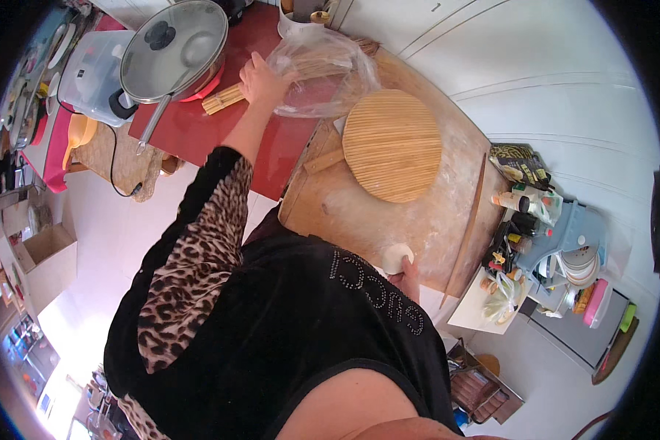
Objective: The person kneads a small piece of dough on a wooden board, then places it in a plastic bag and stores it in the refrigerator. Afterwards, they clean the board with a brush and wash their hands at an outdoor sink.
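My left hand (263, 81) is at the upper middle, its fingers on a clear plastic bag (324, 71) that holds thin sticks, over the red tabletop. Beside its wrist, a bundle of bamboo sticks (223, 99) pokes out to the left. My right hand (407, 278) is low at the near edge of the floured wooden board (330, 198), holding a round, pale piece that looks like dough (397, 258). Between the hands, a round slatted wooden lid (393, 146) lies on the board, with a flat wooden handle or strip (323, 161) reaching out from its left side.
A lidded pan (173, 49) stands at the upper left beside a translucent plastic box (96, 74). Along the board's right side lies a long thin rolling pin (465, 231). Bottles, bags and a blue dish rack (569, 231) with bowls stand further right. A white container (297, 25) is at the back.
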`<state>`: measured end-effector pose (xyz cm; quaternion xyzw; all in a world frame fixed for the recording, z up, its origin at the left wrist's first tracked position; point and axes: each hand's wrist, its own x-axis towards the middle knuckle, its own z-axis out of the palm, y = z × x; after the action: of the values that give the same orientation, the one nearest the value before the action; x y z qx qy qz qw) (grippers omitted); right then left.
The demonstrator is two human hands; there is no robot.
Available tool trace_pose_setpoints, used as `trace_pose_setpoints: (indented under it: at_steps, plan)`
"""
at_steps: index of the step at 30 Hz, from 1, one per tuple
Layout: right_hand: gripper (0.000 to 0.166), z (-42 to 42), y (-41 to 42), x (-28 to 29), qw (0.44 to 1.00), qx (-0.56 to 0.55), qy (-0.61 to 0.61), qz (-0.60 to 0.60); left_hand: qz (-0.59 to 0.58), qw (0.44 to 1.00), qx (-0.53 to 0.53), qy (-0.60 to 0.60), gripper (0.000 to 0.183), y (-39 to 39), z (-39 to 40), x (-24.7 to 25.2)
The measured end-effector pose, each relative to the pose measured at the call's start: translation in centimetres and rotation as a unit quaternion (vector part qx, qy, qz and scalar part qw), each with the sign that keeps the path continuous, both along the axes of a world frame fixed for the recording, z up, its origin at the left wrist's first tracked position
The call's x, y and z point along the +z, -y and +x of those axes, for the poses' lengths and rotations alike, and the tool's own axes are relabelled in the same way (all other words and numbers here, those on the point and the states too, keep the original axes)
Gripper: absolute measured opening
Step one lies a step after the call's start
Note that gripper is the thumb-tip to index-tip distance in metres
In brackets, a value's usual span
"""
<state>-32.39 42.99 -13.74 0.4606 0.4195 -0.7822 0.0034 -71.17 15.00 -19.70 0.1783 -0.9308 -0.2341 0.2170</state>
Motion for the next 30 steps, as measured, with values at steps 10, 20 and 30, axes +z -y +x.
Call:
trace_pose_setpoints:
  at_steps: [10,20,30]
  plan:
    - [0.033,-3.7,0.7,1.7,0.999,0.028,-0.025,0.008,0.647,0.682,-0.329,0.089,0.018,2.7,-1.9,6.3]
    - [0.038,-13.1,3.6,9.0,0.944,0.105,-0.290,-0.113,0.705,0.571,-0.408,0.100,0.035,3.9,3.0,15.5]
    - [0.032,-19.8,7.2,13.7,0.933,0.073,-0.333,-0.113,0.567,0.578,-0.569,0.143,0.047,-3.4,9.2,20.4]
